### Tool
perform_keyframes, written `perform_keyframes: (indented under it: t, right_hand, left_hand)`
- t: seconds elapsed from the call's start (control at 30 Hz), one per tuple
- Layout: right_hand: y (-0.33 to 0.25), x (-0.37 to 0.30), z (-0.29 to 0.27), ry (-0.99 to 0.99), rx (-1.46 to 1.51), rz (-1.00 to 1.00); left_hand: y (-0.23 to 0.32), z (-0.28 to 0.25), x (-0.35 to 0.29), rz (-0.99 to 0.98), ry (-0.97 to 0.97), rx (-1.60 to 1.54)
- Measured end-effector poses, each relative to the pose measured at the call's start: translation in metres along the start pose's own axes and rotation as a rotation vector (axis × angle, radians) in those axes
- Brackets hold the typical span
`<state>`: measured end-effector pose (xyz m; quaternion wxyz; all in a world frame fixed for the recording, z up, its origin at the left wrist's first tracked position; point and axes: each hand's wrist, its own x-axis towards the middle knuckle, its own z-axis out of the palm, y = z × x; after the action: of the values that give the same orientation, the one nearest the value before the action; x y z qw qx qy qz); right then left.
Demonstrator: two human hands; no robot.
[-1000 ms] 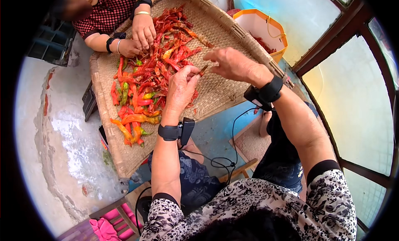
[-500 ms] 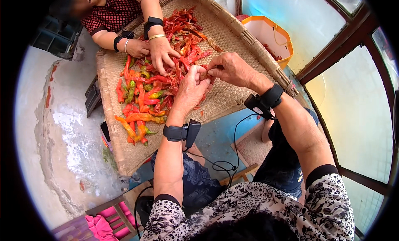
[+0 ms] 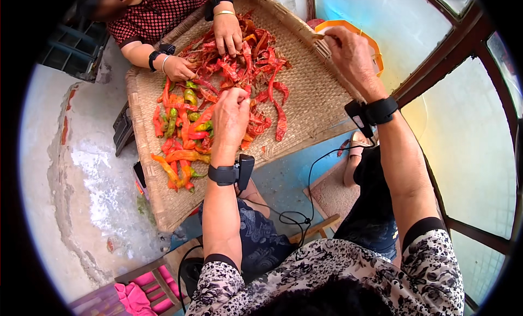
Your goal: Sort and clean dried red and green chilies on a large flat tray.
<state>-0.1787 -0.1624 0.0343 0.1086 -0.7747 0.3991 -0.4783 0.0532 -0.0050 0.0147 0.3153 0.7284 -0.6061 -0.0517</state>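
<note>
My left hand (image 3: 231,119) is over the peppers on a woven tray (image 3: 313,101), its thumb and fingers pinched together. Red pepper shows at those fingertips, but whether it is gripped or lies behind them I cannot tell. Out past the tray's right rim, my right hand (image 3: 353,57) is beside an orange-rimmed box (image 3: 377,59). A small brownish piece (image 3: 318,37) shows at its closed fingertips. Wrinkled dried red peppers (image 3: 280,120) are heaped in the middle of the tray. Smoother orange, red and green peppers (image 3: 182,155) lie on the left.
Across the tray, another person's hands (image 3: 227,35) work in the peppers. A framed glass panel (image 3: 457,136) stands at the right. Black cable (image 3: 305,221) loops near my knees. A red pepper (image 3: 342,148) lies on the floor near a sandalled foot.
My hands have parted: the right has gone up and right toward the box, the left slightly down and left. The other person's hand with the gold bracelet has moved up and right.
</note>
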Motion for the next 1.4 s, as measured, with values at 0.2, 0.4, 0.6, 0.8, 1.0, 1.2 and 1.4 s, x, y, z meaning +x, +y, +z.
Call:
perform_keyframes:
  t: [0.2, 0.4, 0.6, 0.8, 1.0, 1.2, 1.4]
  right_hand:
    - [0.025, -0.008, -0.003, -0.059, -0.335, -0.133]
    - [-0.047, -0.060, 0.037, -0.900, -0.058, -0.404]
    - [-0.053, -0.082, 0.056, -0.861, -0.175, -0.515]
    - [-0.043, -0.059, 0.040, -0.956, 0.130, -0.336]
    - [-0.035, -0.020, 0.007, -0.605, 0.449, 0.149]
    - [0.023, 0.000, -0.011, -0.137, 0.044, 0.301]
    - [0.014, -0.009, -0.008, -0.266, -0.065, 0.206]
  left_hand:
    - [-0.025, -0.004, 0.002, 0.013, 0.002, 0.320]
    - [-0.024, 0.007, 0.000, -0.006, -0.088, 0.349]
    - [-0.011, 0.005, -0.007, 0.040, -0.129, 0.196]
    - [-0.001, 0.006, -0.011, 0.142, -0.121, 0.176]
    - [-0.006, 0.004, -0.014, 0.149, -0.085, 0.061]
    - [0.001, 0.008, -0.016, 0.175, -0.097, 0.054]
    - [0.016, 0.001, -0.007, 0.124, -0.053, -0.130]
